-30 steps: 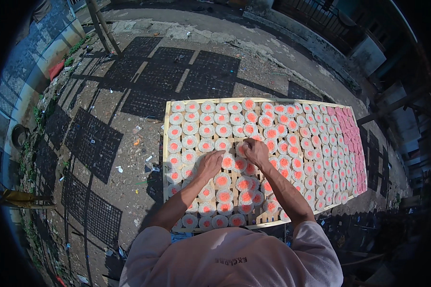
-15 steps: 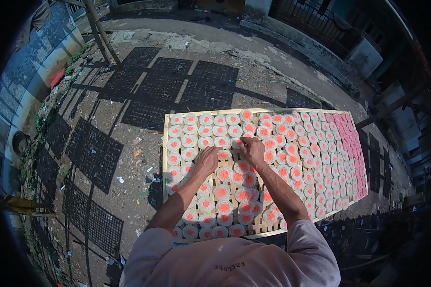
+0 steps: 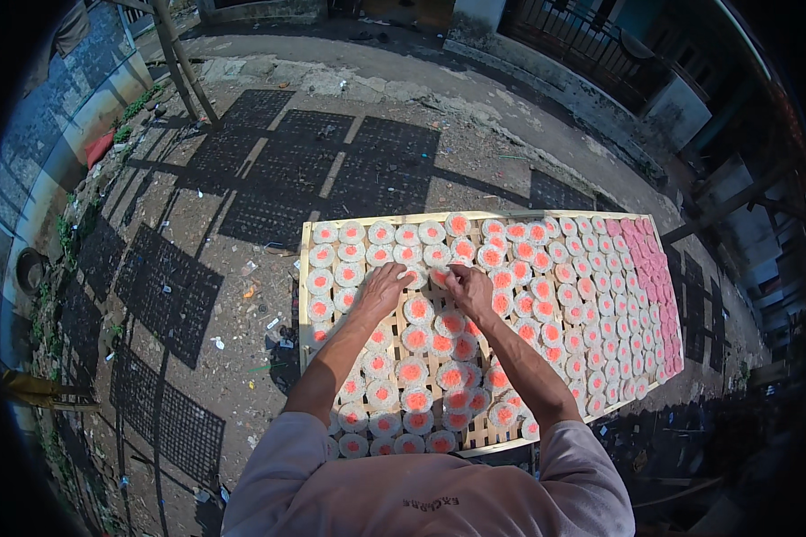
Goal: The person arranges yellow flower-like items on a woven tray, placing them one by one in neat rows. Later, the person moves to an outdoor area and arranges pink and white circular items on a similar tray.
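Round pale rice crackers with orange-pink centres (image 3: 412,370) lie in rows on a slatted wooden drying rack (image 3: 477,437) in front of me. My left hand (image 3: 385,291) has its thumb and fingers bent together at the edge of one cracker (image 3: 413,277). Just right of it, my right hand (image 3: 471,291) pinches another cracker (image 3: 438,277) by its right side. The two hands are close together, palms down, low over the rack. My forearms hide some crackers under them. Below my right hand several crackers overlap one another, with slats showing between.
Pink crackers (image 3: 658,277) fill the rack's right end. Shadows of other racks (image 3: 291,161) fall on the littered dirt ground. Wooden poles (image 3: 181,67) stand at the far left beside a low wall (image 3: 85,148). A road (image 3: 403,67) and a fenced house (image 3: 591,40) lie beyond.
My left hand has moved slightly forward, from one cracker to the one beyond it; the nearer cracker now lies uncovered. My right hand has drawn a little nearer. The view has shifted slightly.
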Motion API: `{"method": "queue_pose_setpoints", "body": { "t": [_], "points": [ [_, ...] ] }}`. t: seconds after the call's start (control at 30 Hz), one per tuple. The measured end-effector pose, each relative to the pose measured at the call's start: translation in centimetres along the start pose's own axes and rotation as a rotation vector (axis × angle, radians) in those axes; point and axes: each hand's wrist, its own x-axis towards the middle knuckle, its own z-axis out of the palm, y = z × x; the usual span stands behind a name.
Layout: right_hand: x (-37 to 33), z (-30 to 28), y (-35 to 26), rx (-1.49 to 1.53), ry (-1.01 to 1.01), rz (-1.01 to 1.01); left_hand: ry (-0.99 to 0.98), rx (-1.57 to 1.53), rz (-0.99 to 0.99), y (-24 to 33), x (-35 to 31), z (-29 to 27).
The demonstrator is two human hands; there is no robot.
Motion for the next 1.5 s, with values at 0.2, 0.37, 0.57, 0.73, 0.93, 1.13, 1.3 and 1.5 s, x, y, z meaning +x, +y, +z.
{"method": "queue_pose_setpoints", "body": {
  "t": [0.2, 0.37, 0.57, 0.73, 0.93, 1.13, 1.3, 1.5],
  "points": [
    [2.1, 2.2, 2.9, -0.211, 0.124, -0.257, -0.055, -0.347, -0.421, 1.4, 2.2, -1.3],
    [6.1, 2.2, 2.8, -0.651, -0.003, -0.468, 0.005, -0.119, -0.379, 0.9, 3.5, 0.1],
    [5.6, 0.6, 0.7, -0.223, -0.1, -0.033, 0.038, -0.007, -0.073, -1.9, 4.9, 0.5],
    [7.4, 1.6, 2.2, -0.384, 0.147, -0.335, 0.171, -0.059, -0.113, -1.8, 5.8, -0.4],
    [12.2, 3.2, 3.1, -0.586, 0.089, -0.548, 0.187, -0.386, -0.363, -1.7, 5.9, 1.5],
    [11.6, 1.9, 3.7, 0.001, 0.125, -0.027, 0.337, 0.057, -0.381, -3.3, 6.7, 0.3],
    [10.4, 2.9, 0.3, -0.456, 0.058, -0.401, 0.024, 0.057, -0.39, -7.3, 6.9, -1.3],
    [12.4, 6.1, -0.6, -0.408, 0.021, -0.5, -0.003, 0.134, -0.267, -7.7, 8.2, -2.2]
  ]
}}
